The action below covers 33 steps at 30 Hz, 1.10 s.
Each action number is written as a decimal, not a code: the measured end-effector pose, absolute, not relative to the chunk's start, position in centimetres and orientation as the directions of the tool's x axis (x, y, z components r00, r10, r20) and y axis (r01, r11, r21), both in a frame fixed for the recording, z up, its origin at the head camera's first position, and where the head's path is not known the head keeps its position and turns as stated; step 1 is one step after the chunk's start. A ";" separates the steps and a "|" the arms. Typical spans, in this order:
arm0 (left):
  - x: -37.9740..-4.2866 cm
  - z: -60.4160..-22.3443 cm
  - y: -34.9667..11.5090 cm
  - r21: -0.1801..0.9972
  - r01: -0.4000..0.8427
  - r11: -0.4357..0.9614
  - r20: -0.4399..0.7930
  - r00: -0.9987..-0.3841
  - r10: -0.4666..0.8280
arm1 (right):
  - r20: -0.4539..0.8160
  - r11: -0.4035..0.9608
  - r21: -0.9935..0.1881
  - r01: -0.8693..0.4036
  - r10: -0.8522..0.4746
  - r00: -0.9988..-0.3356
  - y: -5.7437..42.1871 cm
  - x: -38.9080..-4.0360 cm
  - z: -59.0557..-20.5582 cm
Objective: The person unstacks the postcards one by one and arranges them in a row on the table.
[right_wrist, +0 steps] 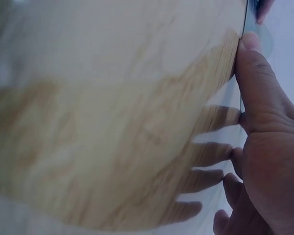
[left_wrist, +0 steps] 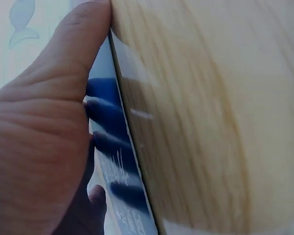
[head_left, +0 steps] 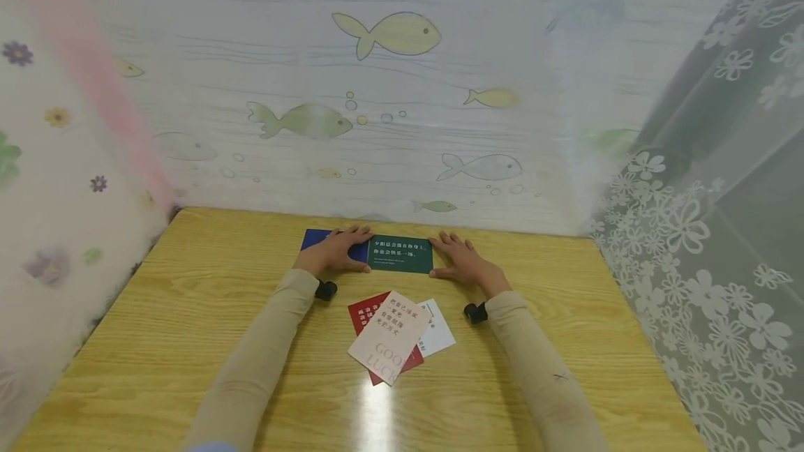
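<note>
While hands (head_left: 338,251) (head_left: 465,264) flank the green card's (head_left: 400,254) edges, table (head_left: 553,277) extends rightward.

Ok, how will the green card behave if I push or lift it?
The green card looks thin and straight-edged, so probably light and fairly stiff. Lying flat on a shiny table, it may slide readily and likely won't tip.

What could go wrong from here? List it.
The left hand lies over the blue card, so lifting away might drag that card out of line. The right hand touches the green card; a push could turn it crooked. The pink card, on top of the red card, might slide if brushed.
</note>
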<state>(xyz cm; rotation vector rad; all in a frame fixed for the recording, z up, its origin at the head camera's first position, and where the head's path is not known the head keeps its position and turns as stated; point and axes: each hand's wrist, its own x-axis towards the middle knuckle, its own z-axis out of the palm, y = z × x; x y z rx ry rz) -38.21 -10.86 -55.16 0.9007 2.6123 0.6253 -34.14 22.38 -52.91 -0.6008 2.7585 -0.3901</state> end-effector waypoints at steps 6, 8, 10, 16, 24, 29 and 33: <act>-37.4 -54.7 -10.8 0.434 0.515 0.739 -0.138 -0.773 0.620 | -0.224 0.875 -0.314 -0.369 -0.446 -0.867 22.2 -34.0 -52.8; -37.3 -54.6 -10.8 0.435 0.514 0.739 -0.128 -0.777 0.616 | -0.216 0.873 -0.313 -0.374 -0.449 -0.867 22.2 -34.0 -52.8; -37.2 -54.5 -10.9 0.441 0.511 0.738 -0.118 -0.782 0.612 | -0.211 0.870 -0.317 -0.379 -0.454 -0.866 22.2 -34.0 -52.8; -36.9 -54.7 -11.2 0.441 0.524 0.729 -0.075 -0.788 0.611 | -0.206 0.859 -0.339 -0.383 -0.465 -0.861 22.2 -34.1 -52.7; -35.2 -54.8 -11.7 0.489 0.538 0.687 -0.006 -0.785 0.619 | -0.147 0.837 -0.376 -0.398 -0.478 -0.866 22.5 -33.7 -52.7; -32.5 -54.8 -11.5 0.518 0.545 0.660 0.017 -0.777 0.629 | -0.096 0.795 -0.423 -0.434 -0.516 -0.851 21.7 -31.6 -52.5; -30.0 -54.9 -11.3 0.500 0.573 0.649 0.027 -0.760 0.650 | -0.101 0.785 -0.422 -0.454 -0.539 -0.836 20.6 -29.4 -52.6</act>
